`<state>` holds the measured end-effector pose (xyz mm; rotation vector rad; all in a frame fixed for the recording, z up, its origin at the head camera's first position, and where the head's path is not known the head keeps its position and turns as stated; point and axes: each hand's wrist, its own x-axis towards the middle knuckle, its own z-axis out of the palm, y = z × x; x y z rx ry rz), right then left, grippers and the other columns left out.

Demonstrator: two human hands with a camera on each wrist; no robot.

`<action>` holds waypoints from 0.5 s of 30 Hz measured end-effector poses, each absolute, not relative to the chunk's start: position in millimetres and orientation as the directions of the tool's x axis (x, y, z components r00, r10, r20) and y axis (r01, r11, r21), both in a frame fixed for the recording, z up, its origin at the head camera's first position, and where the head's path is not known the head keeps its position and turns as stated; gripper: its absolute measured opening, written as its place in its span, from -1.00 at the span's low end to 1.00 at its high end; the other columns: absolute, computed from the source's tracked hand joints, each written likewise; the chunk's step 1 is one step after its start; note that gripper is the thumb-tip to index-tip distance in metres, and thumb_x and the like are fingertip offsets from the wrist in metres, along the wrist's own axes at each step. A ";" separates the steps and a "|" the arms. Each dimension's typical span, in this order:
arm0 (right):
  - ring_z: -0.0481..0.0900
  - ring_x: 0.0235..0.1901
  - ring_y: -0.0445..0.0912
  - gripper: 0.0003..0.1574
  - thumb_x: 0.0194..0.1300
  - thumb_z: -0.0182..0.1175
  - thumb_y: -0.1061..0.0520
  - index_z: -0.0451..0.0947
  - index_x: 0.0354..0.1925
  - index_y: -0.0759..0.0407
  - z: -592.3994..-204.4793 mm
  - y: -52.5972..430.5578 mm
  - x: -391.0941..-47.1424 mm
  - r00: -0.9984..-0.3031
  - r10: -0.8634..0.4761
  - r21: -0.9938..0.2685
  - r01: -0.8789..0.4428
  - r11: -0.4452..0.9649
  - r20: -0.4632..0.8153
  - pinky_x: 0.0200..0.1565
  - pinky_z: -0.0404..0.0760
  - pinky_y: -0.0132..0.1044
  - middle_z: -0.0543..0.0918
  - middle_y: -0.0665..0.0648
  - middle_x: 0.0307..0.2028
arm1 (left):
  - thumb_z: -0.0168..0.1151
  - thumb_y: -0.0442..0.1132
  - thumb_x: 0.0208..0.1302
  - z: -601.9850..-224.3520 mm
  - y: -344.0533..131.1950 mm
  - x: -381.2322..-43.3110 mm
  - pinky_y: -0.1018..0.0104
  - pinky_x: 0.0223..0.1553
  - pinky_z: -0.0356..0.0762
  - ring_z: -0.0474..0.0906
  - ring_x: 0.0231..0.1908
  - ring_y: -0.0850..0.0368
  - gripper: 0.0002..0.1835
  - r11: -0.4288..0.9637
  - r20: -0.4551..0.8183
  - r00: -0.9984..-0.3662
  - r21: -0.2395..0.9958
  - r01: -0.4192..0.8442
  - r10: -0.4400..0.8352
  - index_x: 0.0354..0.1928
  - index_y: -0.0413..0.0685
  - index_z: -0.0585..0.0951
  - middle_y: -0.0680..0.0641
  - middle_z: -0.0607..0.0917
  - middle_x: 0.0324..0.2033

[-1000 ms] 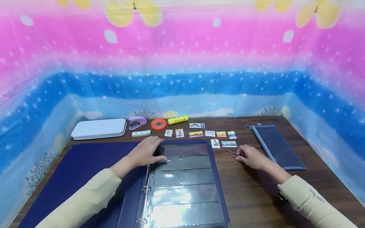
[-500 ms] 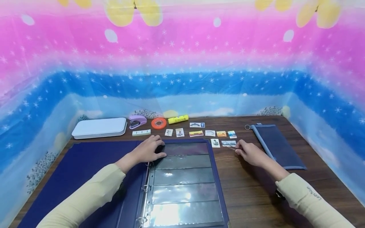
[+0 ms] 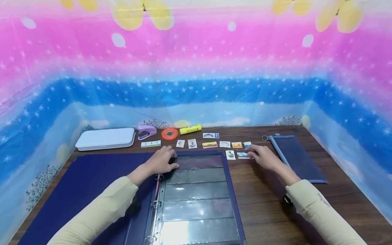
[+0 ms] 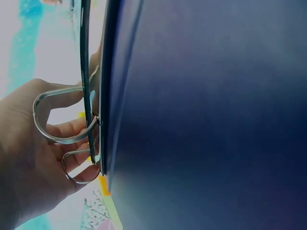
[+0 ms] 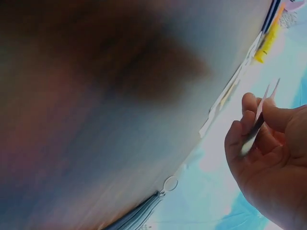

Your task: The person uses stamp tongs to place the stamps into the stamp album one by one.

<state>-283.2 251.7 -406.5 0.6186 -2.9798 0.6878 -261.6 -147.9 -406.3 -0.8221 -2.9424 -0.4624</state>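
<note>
My left hand [image 3: 161, 160] rests at the top of the black pocket page [image 3: 196, 190] in the open dark blue ring binder [image 3: 113, 166], fingers loosely bent and thumb on the page. Seen from low down, the left hand [image 4: 43, 143] shows behind the metal rings [image 4: 64, 140]. My right hand [image 3: 265, 158] pinches metal tweezers [image 5: 261, 115] between thumb and fingers. Their tips point left, over the stamps between the orange stamp [image 3: 237, 145] and the grey landscape stamp [image 3: 242, 155]. The right hand partly covers the blue stamp [image 3: 246, 144]. A portrait stamp [image 3: 230, 155] lies by the binder's corner.
More stamps lie behind the binder, among them a yellow-and-red one [image 3: 209, 145]. Along the back stand a white case [image 3: 105, 139], purple stapler [image 3: 147, 132], orange tape roll [image 3: 169, 133] and yellow glue stick [image 3: 190, 129]. A dark zip pouch [image 3: 300, 158] lies right.
My right hand with the tweezers has moved away from me and slightly left, from in front of the stamps to over them. The left hand has stayed on the page.
</note>
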 end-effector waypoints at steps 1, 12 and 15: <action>0.40 -0.55 -0.18 -0.71 0.39 -0.03 0.21 0.51 0.01 0.22 -405.6 250.3 -284.7 -0.926 -0.366 -0.423 -0.371 0.827 0.096 -0.42 0.34 -0.29 0.65 0.15 -0.37 | 0.32 -0.08 0.12 -406.1 -147.0 -262.4 0.08 -0.15 0.38 0.40 -0.23 0.01 -0.64 0.814 0.128 -0.856 0.268 0.516 0.501 -0.17 -0.21 0.58 -0.13 0.54 -0.25; 0.45 -0.51 -0.13 -0.68 0.37 0.03 0.14 0.57 0.00 0.21 -407.2 245.7 -303.9 -0.949 -0.297 -0.388 -0.314 0.866 0.106 -0.39 0.35 -0.26 0.67 0.23 -0.18 | 0.30 -0.08 0.13 -404.2 -144.0 -264.6 0.11 -0.18 0.31 0.34 -0.22 0.00 -0.67 0.835 0.067 -0.875 0.273 0.478 0.479 -0.20 -0.18 0.55 -0.12 0.52 -0.23; 0.33 -0.58 -0.14 -0.69 0.32 0.10 0.12 0.62 -0.05 0.20 -409.4 246.0 -307.6 -0.942 -0.306 -0.337 -0.334 0.880 0.135 -0.39 0.29 -0.27 0.67 0.18 -0.33 | 0.30 -0.08 0.13 -403.4 -143.1 -263.8 0.13 -0.21 0.29 0.32 -0.25 0.02 -0.69 0.839 0.063 -0.875 0.257 0.479 0.480 -0.23 -0.15 0.53 -0.10 0.52 -0.25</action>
